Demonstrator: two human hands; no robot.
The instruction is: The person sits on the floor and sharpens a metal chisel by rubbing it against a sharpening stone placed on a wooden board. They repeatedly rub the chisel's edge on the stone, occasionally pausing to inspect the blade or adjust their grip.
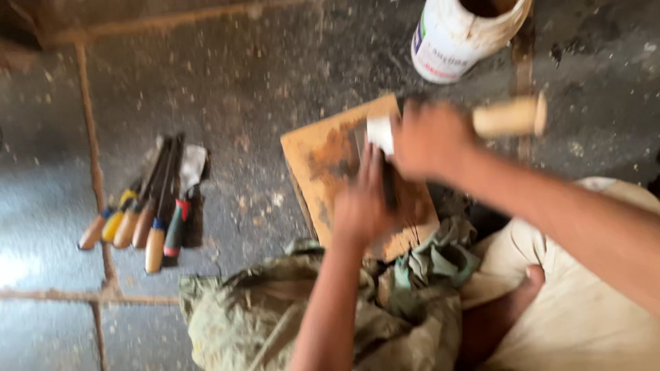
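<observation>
A wooden board (323, 154) with orange-brown stains lies on the floor in front of my knees. My right hand (430, 141) is closed around a tool with a pale wooden handle (510, 115) that sticks out to the right. A small white piece (379, 132) shows at the left edge of that hand. My left hand (361, 206) rests on the board with its fingers stretched toward the white piece, beside a dark narrow strip (389, 187). Both hands are blurred, so the left hand's hold is unclear.
Several hand tools with orange, yellow and red handles (148, 213) lie in a row on the dusty concrete floor at the left. A white plastic bucket (454, 38) stands beyond the board. A crumpled green cloth (426, 264) lies over my lap.
</observation>
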